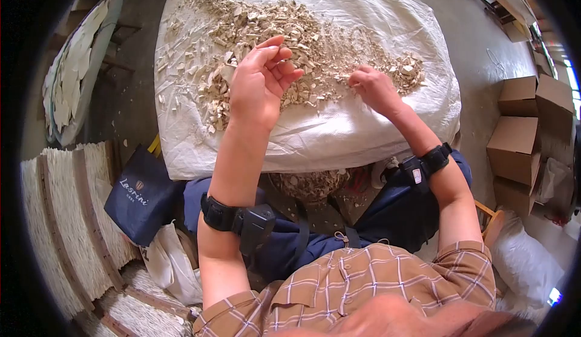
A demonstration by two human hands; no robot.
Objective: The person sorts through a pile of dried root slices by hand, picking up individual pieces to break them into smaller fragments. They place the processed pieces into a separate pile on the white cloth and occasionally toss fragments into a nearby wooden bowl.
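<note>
A large heap of pale, dry chips (260,25) is spread over a white cloth (315,143) on the table in front of me. My left hand (263,82) is raised over the heap's near side, palm turned to the right, fingers loosely curled and apart, with nothing visible in it. To the right, my right hand (375,89) is low at the near edge of the finer bits. Its fingertips are pinched together, and whatever they hold is too small to make out. A smaller pile of chips (408,70) lies just beyond that hand.
Below the table edge, between my knees, is a container of chips (311,185). At left are a dark blue bag (142,194), stacked ridged sheets (66,216) and a round rack with pale pieces (75,70). Cardboard boxes (514,143) and a white plastic sack (523,258) stand at right.
</note>
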